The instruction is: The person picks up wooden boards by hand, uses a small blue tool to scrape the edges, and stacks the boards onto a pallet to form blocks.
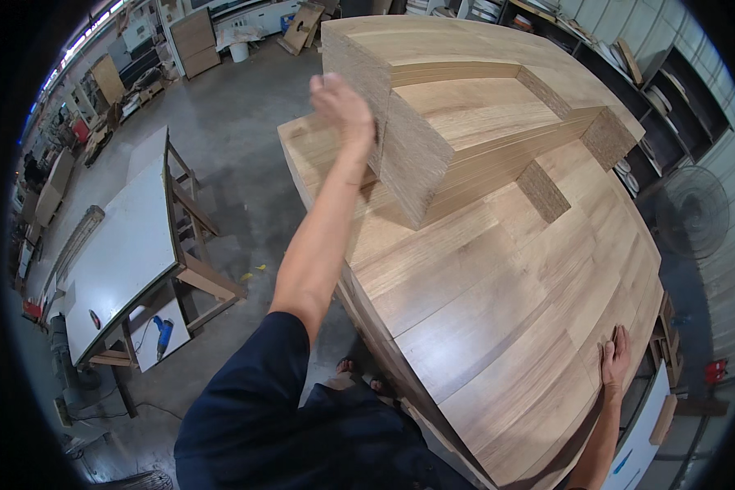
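Note:
My left hand, a little blurred, is at the near left end of a stack of wood-grain boards, by its rough cut ends. Nothing shows in it; whether the palm touches the board ends is hidden. My right hand lies flat, fingers extended, on a broad layer of wood-grain planks near its right edge. The upper boards are piled in stepped blocks on this layer, with a recess between two of them. A short block end juts out from the pile.
To the left stands a white-topped workbench, with a blue heat gun on its lower shelf. A pedestal fan is at the right. Dark shelving lines the wall behind. A white bucket is on the concrete floor.

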{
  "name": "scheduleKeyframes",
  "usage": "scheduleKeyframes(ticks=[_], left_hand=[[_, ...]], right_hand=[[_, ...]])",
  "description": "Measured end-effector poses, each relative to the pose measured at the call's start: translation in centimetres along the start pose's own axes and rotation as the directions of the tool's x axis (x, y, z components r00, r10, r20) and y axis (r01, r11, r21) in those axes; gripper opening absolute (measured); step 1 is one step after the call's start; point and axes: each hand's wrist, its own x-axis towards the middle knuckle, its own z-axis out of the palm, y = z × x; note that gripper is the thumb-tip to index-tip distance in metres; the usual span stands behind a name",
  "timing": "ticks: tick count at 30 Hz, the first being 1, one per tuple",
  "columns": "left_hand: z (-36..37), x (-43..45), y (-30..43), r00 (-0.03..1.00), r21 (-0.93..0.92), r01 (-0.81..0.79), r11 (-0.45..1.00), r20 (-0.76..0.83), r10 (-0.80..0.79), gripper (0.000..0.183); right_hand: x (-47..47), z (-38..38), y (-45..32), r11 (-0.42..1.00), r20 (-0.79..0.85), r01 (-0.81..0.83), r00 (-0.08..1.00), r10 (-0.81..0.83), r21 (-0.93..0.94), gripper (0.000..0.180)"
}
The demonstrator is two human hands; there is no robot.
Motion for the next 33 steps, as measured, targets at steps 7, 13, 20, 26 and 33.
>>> scheduleKeyframes(ticks=[7,13,20,26,33], left_hand=[[0.1,0.4,1.5,0.999,0.042,-0.036,0.998,0.011,0.035,0.06],[0.9,-1.2,2.4,0.998,0.034,-0.048,0.998,0.053,0.046,0.059],[-0.4,-0.2,2.0,0.981,-0.026,-0.059,0.998,0.184,0.063,0.056],[-9.1,-3.3,2.1,0.932,0.01,-0.141,0.99,0.337,0.13,0.049],[-21.0,-12.6,5.4,0.731,-0.415,-0.06,0.908,0.601,0.323,0.055]], right_hand=[[-3.4,-1.8,-4.9,0.986,-0.07,-0.169,0.983,0.167,-0.011,0.06],[-8.8,-4.0,-5.3,0.98,-0.161,-0.197,0.967,0.197,0.012,0.062],[-16.8,-6.2,-6.6,0.84,-0.278,-0.493,0.794,0.541,0.226,0.061],[-35.7,-5.9,0.3,0.654,-0.306,-0.707,0.581,0.754,0.269,0.059],[-46.5,-1.6,-5.9,0.035,-0.038,-0.769,0.014,0.999,0.638,0.069]])
